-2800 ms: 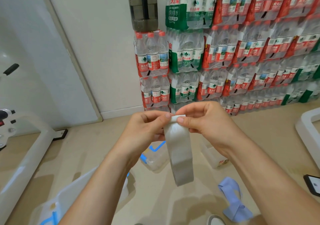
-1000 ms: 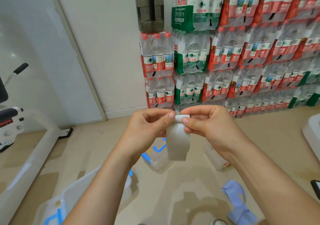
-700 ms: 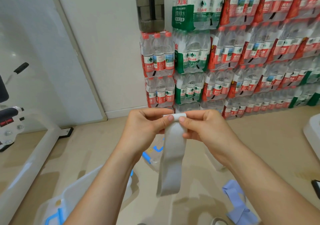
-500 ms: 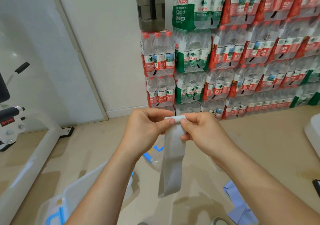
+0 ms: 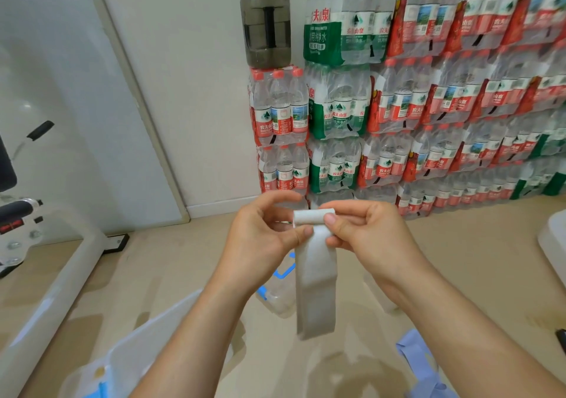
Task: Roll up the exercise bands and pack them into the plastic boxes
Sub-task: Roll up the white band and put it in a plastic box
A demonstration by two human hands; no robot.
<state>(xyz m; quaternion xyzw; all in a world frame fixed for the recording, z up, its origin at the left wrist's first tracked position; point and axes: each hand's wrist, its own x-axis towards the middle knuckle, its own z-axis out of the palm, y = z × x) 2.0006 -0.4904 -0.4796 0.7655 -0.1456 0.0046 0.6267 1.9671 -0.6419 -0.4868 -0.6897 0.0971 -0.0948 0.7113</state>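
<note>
Grey exercise band: we hold it up in mid-air in front of us, above the floor, outside the boxes. The top end is wound into a small tight roll lying horizontal between both hands. The unrolled part hangs straight down as a flat doubled strip, its lower end free and touching nothing.

Left hand: the thumb tip presses the band just under the roll and the fingers curl behind the roll's left end, so it grips the band. The top finger is blurred.

Right hand: thumb on the front of the roll's right end, index finger over the top, other fingers curled underneath. It pinches the roll.

On the floor below the hands sits a clear plastic box with blue clips, partly hidden behind the left wrist and the hanging strip. A second clear box with a blue clip is at bottom left under the left forearm. We can't tell the contents of either.

Light-blue band: loose on the floor at bottom right, partly covered by the right forearm.

Further out, shrink-wrapped water bottle packs are stacked against the wall, with a dark jug on top of the leftmost stack. A white machine frame stands at left.
</note>
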